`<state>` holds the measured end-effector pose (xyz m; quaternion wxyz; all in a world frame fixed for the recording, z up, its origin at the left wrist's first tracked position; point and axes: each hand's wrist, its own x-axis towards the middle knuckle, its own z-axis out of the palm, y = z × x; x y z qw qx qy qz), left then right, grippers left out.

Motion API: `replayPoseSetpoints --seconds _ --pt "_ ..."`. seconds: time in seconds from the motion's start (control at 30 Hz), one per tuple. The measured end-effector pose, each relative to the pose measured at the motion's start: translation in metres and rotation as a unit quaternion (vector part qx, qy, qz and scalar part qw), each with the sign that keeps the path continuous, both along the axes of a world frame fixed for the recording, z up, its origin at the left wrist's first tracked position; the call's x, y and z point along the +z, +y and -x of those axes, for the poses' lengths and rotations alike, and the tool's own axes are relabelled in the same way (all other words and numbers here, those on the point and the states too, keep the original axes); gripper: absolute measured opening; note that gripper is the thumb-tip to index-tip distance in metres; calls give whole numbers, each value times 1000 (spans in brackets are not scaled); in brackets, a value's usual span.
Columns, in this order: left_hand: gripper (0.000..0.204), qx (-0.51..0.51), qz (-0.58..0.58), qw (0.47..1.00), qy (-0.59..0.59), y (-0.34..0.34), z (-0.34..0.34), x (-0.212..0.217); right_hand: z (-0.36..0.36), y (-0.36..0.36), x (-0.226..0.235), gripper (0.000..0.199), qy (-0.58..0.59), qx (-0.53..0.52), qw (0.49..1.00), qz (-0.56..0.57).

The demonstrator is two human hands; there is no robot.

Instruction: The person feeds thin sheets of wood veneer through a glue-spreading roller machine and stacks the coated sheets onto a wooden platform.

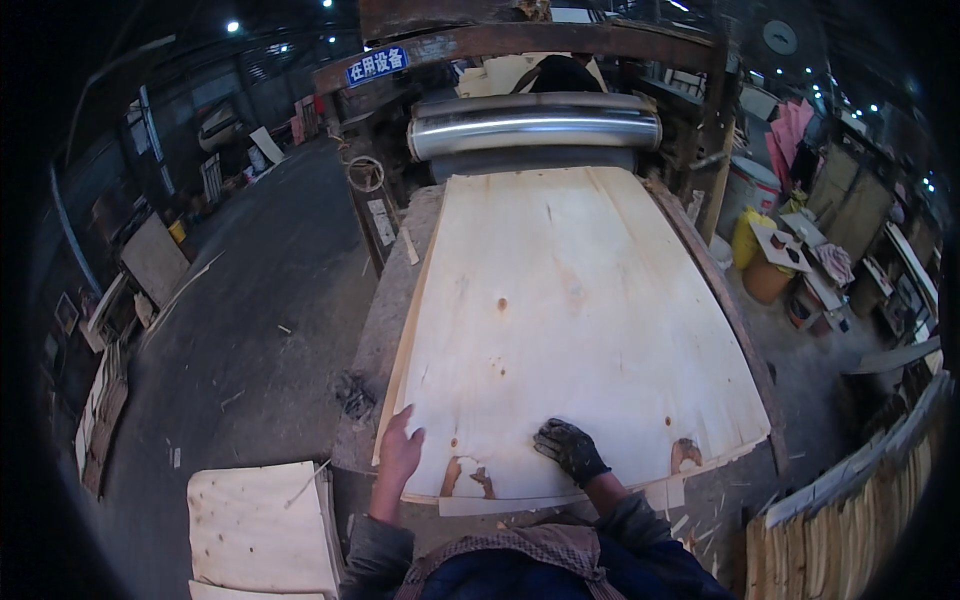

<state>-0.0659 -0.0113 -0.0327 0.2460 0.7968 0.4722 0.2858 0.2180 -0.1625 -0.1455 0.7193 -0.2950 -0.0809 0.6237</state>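
A wide, pale wood veneer sheet lies on top of other sheets on the machine's table, with knots in it and torn brown patches along its near edge. My left hand is bare and open at the sheet's left near edge, fingers pointing away from me. My right hand, in a dark glove, lies on the sheet near the middle of its near edge. Its fingers are stretched out on the surface, holding nothing. The sheet's far end reaches up to the shiny metal roller.
A rusty frame carries the roller; a person is behind it. Veneer stacks stand at lower left and lower right. Buckets, including an orange-brown one, stand to the right. A dark rag-like clump sits on the table's left edge.
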Motion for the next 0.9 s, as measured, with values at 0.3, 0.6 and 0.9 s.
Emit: replayPoseSetpoints --seconds 0.3,0.6,0.9 --pt "46 -545 -161 816 102 -104 -129 186 -5 0 -9 37 -527 24 849 -30" --pt "35 -555 -622 515 199 -245 -188 257 -8 -167 256 35 -290 -414 810 297" --pt "37 -625 -603 454 199 -253 -207 308 50 -158 350 34 -277 -483 742 373"
